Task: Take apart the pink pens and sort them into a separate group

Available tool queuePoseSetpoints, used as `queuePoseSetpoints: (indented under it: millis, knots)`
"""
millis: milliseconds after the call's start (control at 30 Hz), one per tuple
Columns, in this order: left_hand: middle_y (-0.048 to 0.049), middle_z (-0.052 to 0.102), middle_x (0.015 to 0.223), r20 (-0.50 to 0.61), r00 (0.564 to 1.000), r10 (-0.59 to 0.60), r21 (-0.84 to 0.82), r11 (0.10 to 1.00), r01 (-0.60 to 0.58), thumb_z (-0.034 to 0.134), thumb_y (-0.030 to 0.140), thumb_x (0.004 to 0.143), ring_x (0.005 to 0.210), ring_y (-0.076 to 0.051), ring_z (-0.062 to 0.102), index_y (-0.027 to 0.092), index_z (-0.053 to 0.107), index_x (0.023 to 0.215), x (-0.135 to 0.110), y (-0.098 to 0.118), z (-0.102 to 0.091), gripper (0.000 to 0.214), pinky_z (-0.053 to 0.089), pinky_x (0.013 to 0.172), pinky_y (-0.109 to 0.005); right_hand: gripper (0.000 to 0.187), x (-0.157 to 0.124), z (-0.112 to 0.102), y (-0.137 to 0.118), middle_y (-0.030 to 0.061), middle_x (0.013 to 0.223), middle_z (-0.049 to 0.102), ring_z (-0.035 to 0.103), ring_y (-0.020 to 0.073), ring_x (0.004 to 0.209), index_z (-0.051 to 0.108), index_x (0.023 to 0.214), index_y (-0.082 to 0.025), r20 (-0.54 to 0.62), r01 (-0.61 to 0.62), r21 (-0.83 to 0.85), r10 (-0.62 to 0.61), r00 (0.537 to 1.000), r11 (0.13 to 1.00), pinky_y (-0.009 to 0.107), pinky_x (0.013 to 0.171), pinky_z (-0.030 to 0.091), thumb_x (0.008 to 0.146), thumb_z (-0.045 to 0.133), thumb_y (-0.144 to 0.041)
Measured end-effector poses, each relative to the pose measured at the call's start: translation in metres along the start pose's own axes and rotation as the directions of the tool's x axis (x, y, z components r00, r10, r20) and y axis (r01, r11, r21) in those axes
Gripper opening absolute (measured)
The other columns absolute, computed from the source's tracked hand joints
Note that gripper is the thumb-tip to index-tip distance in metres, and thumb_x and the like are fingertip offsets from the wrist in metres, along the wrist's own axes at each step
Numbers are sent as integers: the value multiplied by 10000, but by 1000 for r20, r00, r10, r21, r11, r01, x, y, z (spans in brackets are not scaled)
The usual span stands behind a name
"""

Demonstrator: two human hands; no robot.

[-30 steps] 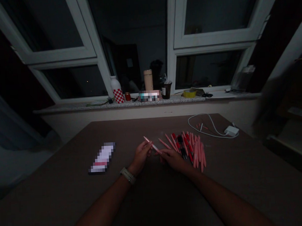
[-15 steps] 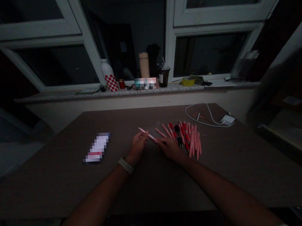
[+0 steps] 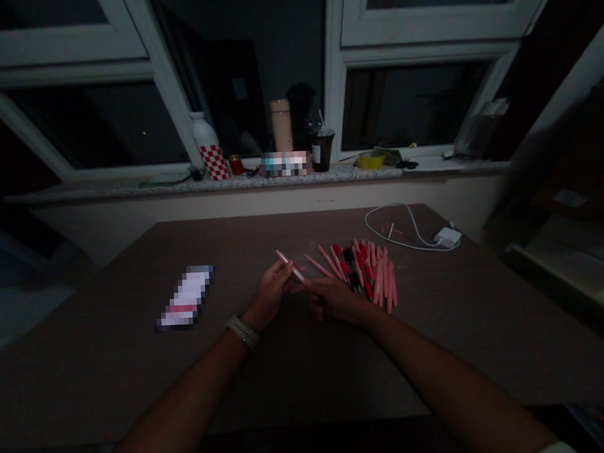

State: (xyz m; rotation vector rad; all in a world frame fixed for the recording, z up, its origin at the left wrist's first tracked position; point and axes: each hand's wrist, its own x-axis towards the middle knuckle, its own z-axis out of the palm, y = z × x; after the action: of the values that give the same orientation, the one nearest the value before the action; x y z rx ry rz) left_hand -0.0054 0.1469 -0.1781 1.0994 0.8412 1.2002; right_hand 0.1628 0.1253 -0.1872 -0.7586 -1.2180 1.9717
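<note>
A pink pen [image 3: 290, 266] slants between my two hands, above the brown table [image 3: 269, 381]. My left hand [image 3: 273, 289] is closed around its upper part, a watch on that wrist. At its lower end, the fingers of my right hand [image 3: 334, 298] pinch the pen. Just beyond my right hand lies a pile of pens [image 3: 378, 270], mostly pink, with some red and black ones among them. The pen's lower tip is partly hidden by my right fingers.
A phone [image 3: 187, 295] with a blurred screen lies on the left. At the back right are a white charger [image 3: 447, 237] with its looped cable and a few small pieces. Bottles, a cup [image 3: 323, 152] and yellow tape [image 3: 370, 160] stand along the windowsill [image 3: 250, 183].
The pen has tilted more steeply, and my right hand has turned, its fingers now curled at the lower end. The whole view has shifted slightly.
</note>
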Motion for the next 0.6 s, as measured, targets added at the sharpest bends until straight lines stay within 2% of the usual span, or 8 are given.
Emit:
queuePoseSetpoints:
  millis: [67,133,267,333,400,500,567,600]
  knots:
    - [-55,660,923,-13,1000,-7,-1,1000,7,711,466,760,666,-108,577,153,604,910,0,0,0,363,441,546,-208,367,-1,2,-2,-75,590,391,437,78,467,671,964,-136,36,-46,53,44,998,998,234,481,393,829,640,-477]
    - [-54,667,900,-16,1000,2,9,1000,-2,710,460,760,596,-88,548,149,606,904,1,0,-1,358,407,513,-208,343,0,2,-1,-62,601,441,466,85,485,666,922,-141,17,-18,26,17,1000,1000,235,498,398,827,643,-470]
    - [-50,685,850,-36,998,51,60,997,-48,696,458,769,539,-75,517,146,622,880,3,0,-1,339,363,497,-211,322,4,3,2,-35,596,535,510,103,506,642,820,-159,-141,103,-304,-151,978,947,228,521,389,888,557,-462]
    - [-55,696,836,-67,995,67,88,994,-61,710,456,751,541,-76,511,143,632,852,2,2,0,339,350,497,-211,361,4,4,1,-20,582,565,527,110,522,631,752,-161,-164,124,-542,-249,954,831,222,532,376,933,484,-436]
    - [-58,703,827,-97,992,75,104,993,-65,720,461,737,546,-79,505,143,637,829,2,3,2,342,344,499,-211,389,1,5,-1,-3,591,595,537,117,537,633,717,-164,-144,145,-733,-359,922,665,220,542,364,959,440,-400]
    - [-53,696,795,-155,983,94,125,989,-75,710,479,745,535,-73,477,143,636,799,1,3,3,348,324,490,-207,317,-3,6,-3,26,693,662,564,137,603,688,834,-174,-84,158,-900,-517,852,407,232,585,364,955,458,-354]
    - [-47,685,773,-174,980,96,137,988,-72,700,503,748,512,-65,449,141,639,796,1,2,3,370,306,476,-206,276,-3,5,-3,40,761,692,581,149,639,703,927,-183,-70,136,-937,-556,828,321,239,604,367,944,481,-347]
    - [-45,683,770,-176,980,93,141,988,-68,702,513,742,501,-61,436,140,640,801,1,1,2,383,297,468,-205,274,-3,5,-3,41,765,696,585,150,640,705,944,-185,-83,121,-938,-552,830,323,238,600,369,940,490,-354]
